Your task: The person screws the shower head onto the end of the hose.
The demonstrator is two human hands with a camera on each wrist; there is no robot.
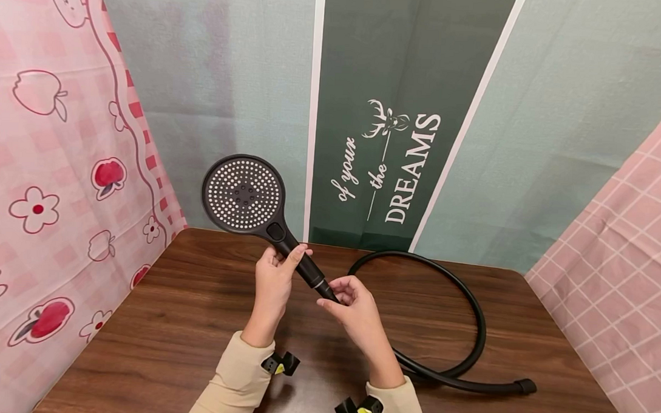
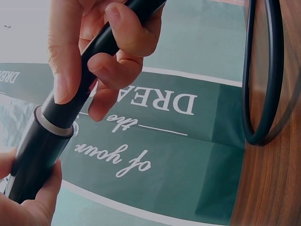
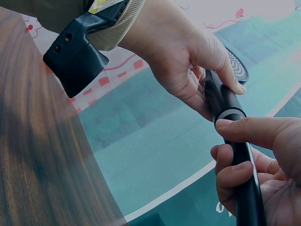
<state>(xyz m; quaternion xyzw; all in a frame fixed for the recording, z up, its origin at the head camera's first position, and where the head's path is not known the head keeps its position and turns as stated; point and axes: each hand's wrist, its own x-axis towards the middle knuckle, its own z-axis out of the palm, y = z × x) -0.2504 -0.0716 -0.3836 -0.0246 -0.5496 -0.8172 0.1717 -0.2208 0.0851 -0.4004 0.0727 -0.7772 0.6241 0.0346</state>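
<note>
A black handheld shower head point(image 1: 243, 194) with a round face of white nozzles is held up over the table, tilted to the upper left. My left hand point(image 1: 275, 277) grips its handle point(image 1: 308, 269) below the button. Just past the handle's end, my right hand point(image 1: 357, 308) pinches the end fitting point(image 1: 326, 289) of a black shower hose point(image 1: 476, 321). In the left wrist view a pale ring point(image 2: 54, 127) shows at the joint between handle and fitting. The right wrist view shows my right thumb point(image 3: 242, 128) lying along the fitting, close to that ring.
The hose loops over the brown wooden table point(image 1: 195, 323), its free end point(image 1: 527, 386) lying at the right. A green cloth point(image 1: 390, 50) with white lettering hangs behind the table. Pink patterned cloths point(image 1: 53, 160) stand at both sides. Each wrist carries a small black camera point(image 1: 358, 410).
</note>
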